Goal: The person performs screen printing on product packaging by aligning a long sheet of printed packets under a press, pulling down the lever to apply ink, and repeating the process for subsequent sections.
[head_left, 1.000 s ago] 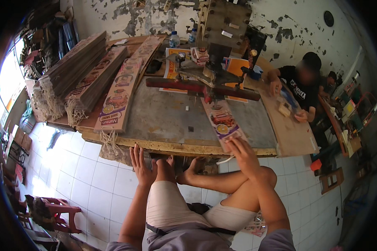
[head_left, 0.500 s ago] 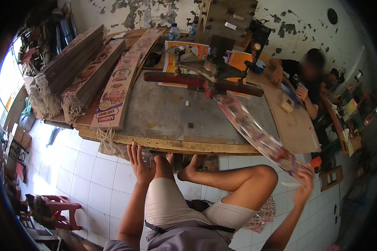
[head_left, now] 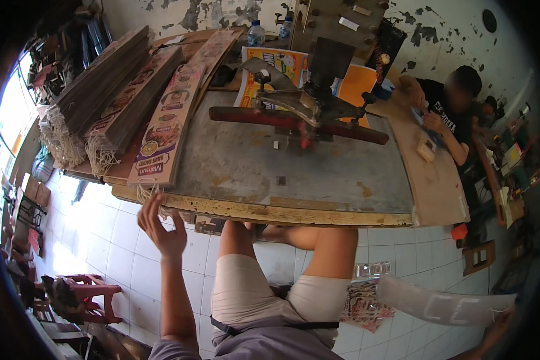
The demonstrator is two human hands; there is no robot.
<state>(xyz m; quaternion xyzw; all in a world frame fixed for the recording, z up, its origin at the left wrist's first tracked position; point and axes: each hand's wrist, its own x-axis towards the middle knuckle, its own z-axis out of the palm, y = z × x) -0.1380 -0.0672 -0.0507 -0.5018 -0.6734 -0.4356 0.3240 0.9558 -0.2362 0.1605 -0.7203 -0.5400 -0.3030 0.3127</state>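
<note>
Now the right hand (head_left: 501, 318) is low at the person's right side, near the floor, and it holds one end of a long flat printed strip (head_left: 444, 306). Its plain pale back faces up. The fingers are mostly hidden at the dark rim of the picture, so how tightly they close cannot be told, but the strip clearly hangs from this hand. A second ago the same strip lay on the tabletop (head_left: 294, 174) under this hand; half a second ago it was swinging out to the right. So the strip has left the tabletop and is now well apart from it, above a loose heap of printed sheets (head_left: 366, 303) on the tiled floor.

The left hand (head_left: 159, 225) is open, with its fingers spread and raised, and it touches nothing. Earlier it rested at the near edge of the tabletop; now it is just below that edge, close under the hanging strings of a printed strip stack (head_left: 162, 129). Further from this hand stands a red-armed press (head_left: 300, 117).

Judging from this, one strip is finished and a new one is needed.
</note>
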